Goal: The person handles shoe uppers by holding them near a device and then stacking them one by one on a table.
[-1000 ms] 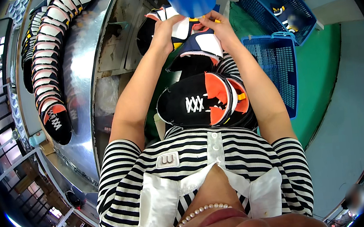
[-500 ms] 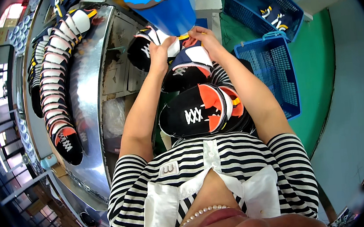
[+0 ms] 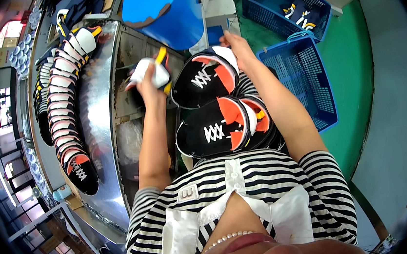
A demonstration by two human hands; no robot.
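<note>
My left hand (image 3: 148,85) grips a shoe upper (image 3: 159,75) by its white heel part, with a yellow pull tab sticking up; its front is blurred and partly hidden. My right hand (image 3: 236,49), fingers loosely apart with nothing visible in them, hovers beside the heel of another shoe upper (image 3: 192,86). That upper is black with white laces and an orange lining. Nearer to me, a similar black upper (image 3: 199,133) lies on a stack of several more at my lap.
A long row of nested shoe uppers (image 3: 62,111) lies on the metal-topped table (image 3: 99,88) at left. Ahead stands a blue bucket (image 3: 186,26) with a ragged edge. Two blue plastic baskets (image 3: 326,100) are on the green floor at right; the farther basket (image 3: 255,4) holds dark uppers.
Both hands were together at the upper below the bucket. My left hand has drawn that upper left and away, while my right hand has let go and stayed near the heel beside it.
</note>
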